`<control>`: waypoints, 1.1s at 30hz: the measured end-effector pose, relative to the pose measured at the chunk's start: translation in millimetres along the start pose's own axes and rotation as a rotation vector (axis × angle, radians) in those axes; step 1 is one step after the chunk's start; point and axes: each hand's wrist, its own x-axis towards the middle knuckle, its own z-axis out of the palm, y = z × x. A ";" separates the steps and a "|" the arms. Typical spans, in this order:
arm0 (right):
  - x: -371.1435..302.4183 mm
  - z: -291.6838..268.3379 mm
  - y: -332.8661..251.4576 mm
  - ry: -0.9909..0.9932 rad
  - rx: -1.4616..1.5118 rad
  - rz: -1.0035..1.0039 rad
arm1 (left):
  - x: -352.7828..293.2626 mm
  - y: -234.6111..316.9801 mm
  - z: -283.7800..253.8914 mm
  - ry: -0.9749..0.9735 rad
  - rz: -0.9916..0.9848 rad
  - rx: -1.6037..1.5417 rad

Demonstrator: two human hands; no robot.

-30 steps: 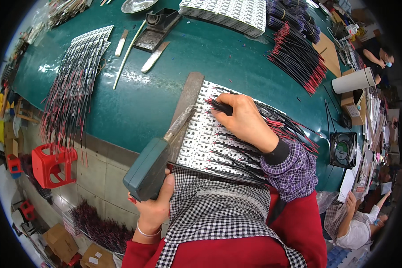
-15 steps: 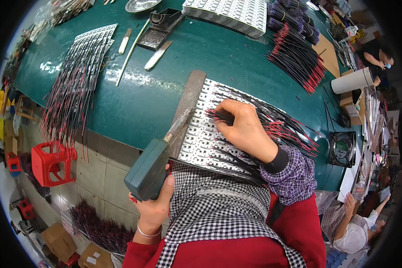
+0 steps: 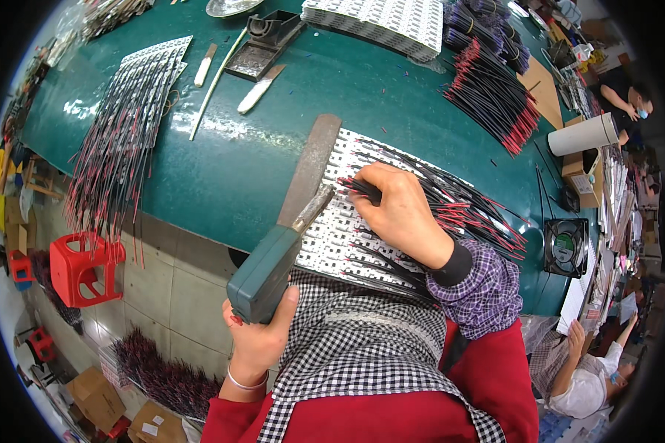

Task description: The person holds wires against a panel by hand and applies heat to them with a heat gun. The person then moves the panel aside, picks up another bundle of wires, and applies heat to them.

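My left hand is wrapped round a dark green soldering gun. The gun's metal tip points up and right over a white circuit board panel, close to the wire ends by my right fingertips. My right hand pinches a bundle of black wires with red ends, low over the panel. More black and red wires lie across the panel's right side, partly hidden under my right hand. A flat brown metal bar lies along the panel's left edge.
A wired panel hangs off the table's left edge above a red stool. Farther back are a stand, stacked white panels and a wire pile. A fan stands at right; co-workers sit beyond.
My left hand has brought the soldering gun up and to the right, so its tip is now over the panel near the wire ends. My right hand has shifted slightly left.
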 end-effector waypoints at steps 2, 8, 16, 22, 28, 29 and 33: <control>0.5 0.5 -0.4 -0.007 -0.005 0.003 | 0.2 -0.4 0.7 -0.007 0.015 0.001; 0.3 -0.6 -0.4 -0.003 -0.009 0.007 | 0.1 5.2 0.6 0.003 -0.061 0.026; 2.0 1.1 2.3 0.029 0.009 -0.011 | -5.1 3.9 -1.9 0.086 -0.048 -0.024; 9.3 -6.3 8.0 -0.052 0.044 0.015 | -3.9 -0.2 -1.9 0.001 0.023 0.026; 5.9 0.0 6.0 -0.003 0.053 -0.025 | -3.8 -6.1 -4.6 -0.026 0.049 0.053; 5.4 0.2 6.8 -0.004 0.015 -0.037 | -3.9 -4.9 -4.8 -0.027 0.050 0.053; 3.3 -1.1 4.1 0.001 0.024 -0.033 | -9.7 -7.1 -9.1 0.001 0.082 0.059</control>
